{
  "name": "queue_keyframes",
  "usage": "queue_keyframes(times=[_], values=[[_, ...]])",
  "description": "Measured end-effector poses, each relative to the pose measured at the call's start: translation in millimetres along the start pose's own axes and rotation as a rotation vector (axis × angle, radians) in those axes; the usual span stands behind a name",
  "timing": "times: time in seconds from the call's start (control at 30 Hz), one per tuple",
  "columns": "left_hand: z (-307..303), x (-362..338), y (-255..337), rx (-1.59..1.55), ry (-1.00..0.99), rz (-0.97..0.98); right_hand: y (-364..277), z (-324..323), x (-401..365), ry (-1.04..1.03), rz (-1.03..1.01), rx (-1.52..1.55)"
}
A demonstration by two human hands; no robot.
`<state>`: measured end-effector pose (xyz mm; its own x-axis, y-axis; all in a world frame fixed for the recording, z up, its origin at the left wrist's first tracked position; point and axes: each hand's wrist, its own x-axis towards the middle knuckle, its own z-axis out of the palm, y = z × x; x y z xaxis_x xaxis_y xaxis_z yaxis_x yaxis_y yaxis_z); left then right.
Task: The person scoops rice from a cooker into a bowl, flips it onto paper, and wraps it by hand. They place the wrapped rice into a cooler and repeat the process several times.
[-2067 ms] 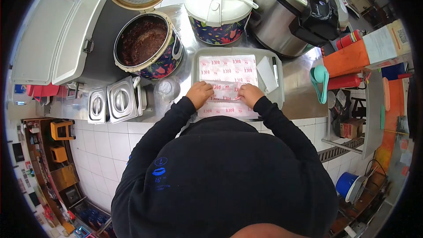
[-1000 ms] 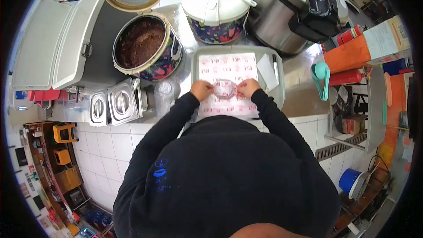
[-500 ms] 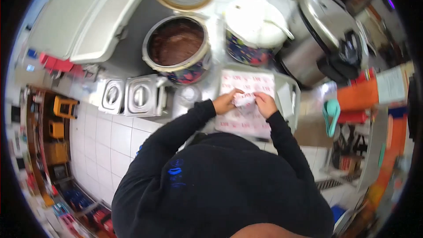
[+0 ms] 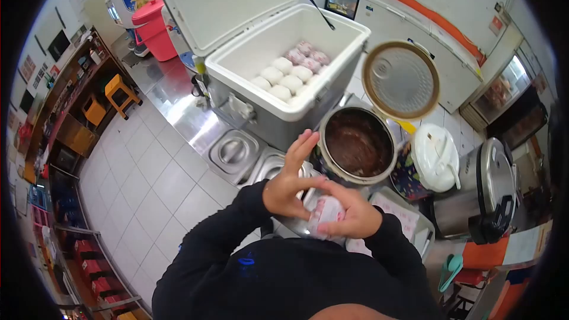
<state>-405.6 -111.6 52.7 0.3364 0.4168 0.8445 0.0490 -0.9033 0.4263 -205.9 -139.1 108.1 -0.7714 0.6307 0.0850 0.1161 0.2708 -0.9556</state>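
Note:
My right hand (image 4: 355, 210) is closed around a small rounded bundle wrapped in white paper with pink-red print (image 4: 328, 213). What the paper holds is hidden. My left hand (image 4: 290, 181) is beside it with fingers stretched out and spread, the thumb close to or touching the wrapping. Below and right of my hands, printed wrapping sheets (image 4: 400, 210) lie in a grey tray (image 4: 424, 225). Just beyond my hands is an uncovered pot of dark brown paste (image 4: 358, 142). Ahead, an open cooler box (image 4: 249, 77) holds several plain white balls (image 4: 281, 77) and several print-wrapped balls (image 4: 307, 54).
Lidded steel pans (image 4: 234, 151) sit left of the pot. Its round lid (image 4: 401, 80) stands raised behind it. On the right are a white-topped patterned pot (image 4: 435, 157) and a large steel cooker (image 4: 474, 189). A teal ladle (image 4: 453, 266) hangs near the right edge.
The view has swung left, bringing the open cooler box into sight. My hands have lifted the wrapped bundle off the sheets toward the pot side. My left fingers have spread away from it.

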Motion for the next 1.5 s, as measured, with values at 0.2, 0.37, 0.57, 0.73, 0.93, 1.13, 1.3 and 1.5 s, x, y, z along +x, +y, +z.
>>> queue_keyframes(times=[0.2,0.37,0.57,0.73,0.93,1.13,1.3,1.5], values=[[-118,22,-53,0.312,0.038,0.502,-2,26,126,-0.192,-0.018,0.186],[-204,70,-60,0.521,-0.263,0.053,-36,0,209,-0.128,0.073,0.003],[-230,41,-147,0.501,-0.229,-0.392,27,-177,344,0.505,0.114,-0.609],[-230,53,-156,0.189,0.181,-0.491,51,-162,393,0.375,0.268,-0.42],[-239,76,-187,-0.724,0.604,-0.676,0,-115,428,0.217,0.056,-0.43],[-248,65,-191,-0.578,0.387,-0.675,133,-245,435,-0.188,0.817,-1.239],[-245,59,-201,-0.521,0.238,-0.708,206,-281,397,-0.576,1.027,-1.114],[-252,64,-196,-0.463,0.082,-0.79,253,-285,384,-0.398,0.696,-1.281]])
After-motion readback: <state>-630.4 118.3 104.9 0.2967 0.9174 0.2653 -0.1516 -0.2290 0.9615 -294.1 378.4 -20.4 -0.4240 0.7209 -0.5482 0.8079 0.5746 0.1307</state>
